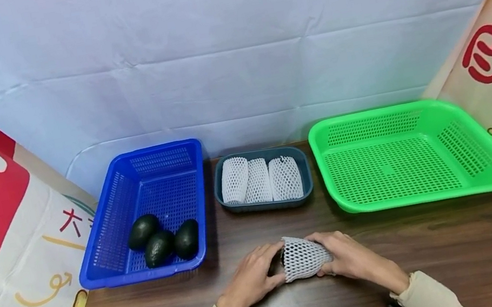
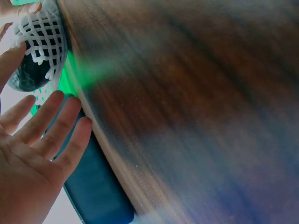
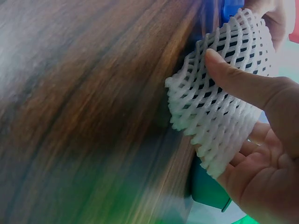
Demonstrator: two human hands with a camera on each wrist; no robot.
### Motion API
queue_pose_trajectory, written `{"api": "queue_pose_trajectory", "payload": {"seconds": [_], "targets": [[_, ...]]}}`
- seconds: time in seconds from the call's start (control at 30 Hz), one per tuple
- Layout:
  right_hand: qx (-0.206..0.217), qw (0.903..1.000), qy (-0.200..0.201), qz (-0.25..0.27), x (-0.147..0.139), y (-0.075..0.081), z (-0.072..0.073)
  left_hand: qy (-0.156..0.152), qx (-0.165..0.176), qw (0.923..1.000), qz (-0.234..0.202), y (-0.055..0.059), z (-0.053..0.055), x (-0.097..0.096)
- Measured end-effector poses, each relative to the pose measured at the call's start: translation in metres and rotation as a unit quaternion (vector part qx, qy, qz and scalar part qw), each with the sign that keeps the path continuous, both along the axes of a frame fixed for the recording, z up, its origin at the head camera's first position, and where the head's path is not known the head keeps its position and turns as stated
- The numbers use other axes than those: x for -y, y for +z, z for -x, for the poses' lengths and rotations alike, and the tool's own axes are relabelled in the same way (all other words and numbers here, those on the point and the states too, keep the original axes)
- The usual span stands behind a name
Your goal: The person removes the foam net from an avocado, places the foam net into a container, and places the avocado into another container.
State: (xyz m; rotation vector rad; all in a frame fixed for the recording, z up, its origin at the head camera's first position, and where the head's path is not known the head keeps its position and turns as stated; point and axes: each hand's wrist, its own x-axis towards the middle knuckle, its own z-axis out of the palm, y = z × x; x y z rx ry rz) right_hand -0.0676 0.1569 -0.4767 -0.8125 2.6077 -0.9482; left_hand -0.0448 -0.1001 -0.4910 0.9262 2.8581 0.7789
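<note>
A dark avocado [image 2: 29, 75] sits partly inside a white foam net sleeve [image 1: 305, 258], held low over the front middle of the table. My right hand [image 1: 345, 255] grips the sleeve around its right part, thumb on one side and fingers on the other, as the right wrist view shows. At the sleeve's left end is my left hand [image 1: 258, 273], its thumb by the exposed avocado. In the left wrist view its other fingers [image 2: 60, 126] are spread and extended, not wrapped around anything. Whether the left fingertips touch the fruit is unclear.
A blue basket [image 1: 149, 274] on the left holds 3 avocados [image 1: 160, 248]. Behind the hands, a dark teal tray [image 1: 265, 206] contains several foam net sleeves [image 1: 286, 178]. To the right stands a green basket [image 1: 422, 198]. A white cloth [image 1: 231, 68] hangs behind the wooden table [image 1: 441, 251].
</note>
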Motion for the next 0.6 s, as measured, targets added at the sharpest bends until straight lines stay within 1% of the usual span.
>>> {"api": "queue_pose_trajectory", "payload": {"seconds": [0.17, 0.33, 0.5, 0.6], "targets": [[-0.002, 1.0, -0.005, -0.006, 0.0019, -0.0009, 0.0001, 0.001, 0.007, 1.0, 0.003, -0.0006, 0.0, -0.0001], [-0.005, 0.9999, -0.01, -0.005, 0.0019, -0.0013, 0.0002, -0.003, 0.005, 0.9999, 0.009, 0.0012, -0.0003, -0.0021], [0.014, 0.9999, -0.003, 0.01, 0.0024, -0.0002, -0.0004, -0.008, -0.006, 0.9998, 0.016, 0.0016, -0.0013, -0.0042], [0.035, 0.999, 0.005, 0.028, 0.003, 0.0011, -0.0006, -0.014, -0.012, 0.9996, 0.019, 0.0009, -0.0022, -0.0045]]}}
